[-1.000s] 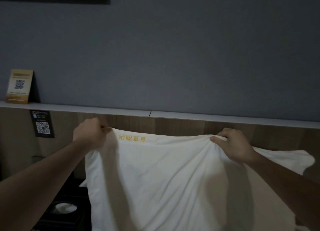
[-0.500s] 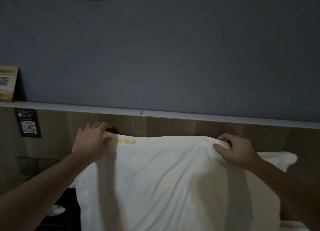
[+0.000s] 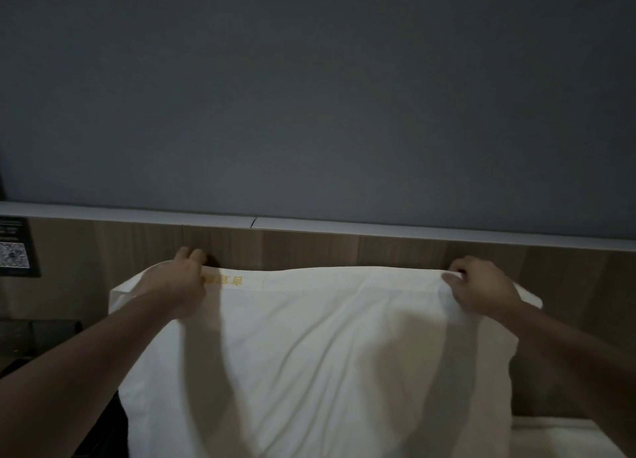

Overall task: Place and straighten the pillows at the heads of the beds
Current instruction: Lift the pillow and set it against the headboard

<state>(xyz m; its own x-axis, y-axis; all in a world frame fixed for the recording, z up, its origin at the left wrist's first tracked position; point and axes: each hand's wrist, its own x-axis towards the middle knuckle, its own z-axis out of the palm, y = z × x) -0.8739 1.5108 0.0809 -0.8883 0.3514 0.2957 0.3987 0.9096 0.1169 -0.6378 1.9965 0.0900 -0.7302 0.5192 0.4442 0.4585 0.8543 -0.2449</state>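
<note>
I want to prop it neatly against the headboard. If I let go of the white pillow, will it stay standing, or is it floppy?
Probably soft: the white pillow shows creases. Its top edge looks pulled nearly straight between the left hand and right hand, so it may sag once released. The wooden headboard right behind should help it lean.

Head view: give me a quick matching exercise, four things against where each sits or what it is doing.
Things:
1. left hand
2. right hand
3. yellow embroidered lettering
4. QR code sign

Places or states:
A. on the wooden headboard panel, far left
B. gripping the white pillow at its top right
C. gripping the pillow's top left
D. along the pillow's top edge, beside the left hand

Pairs: 1-C, 2-B, 3-D, 4-A
</note>
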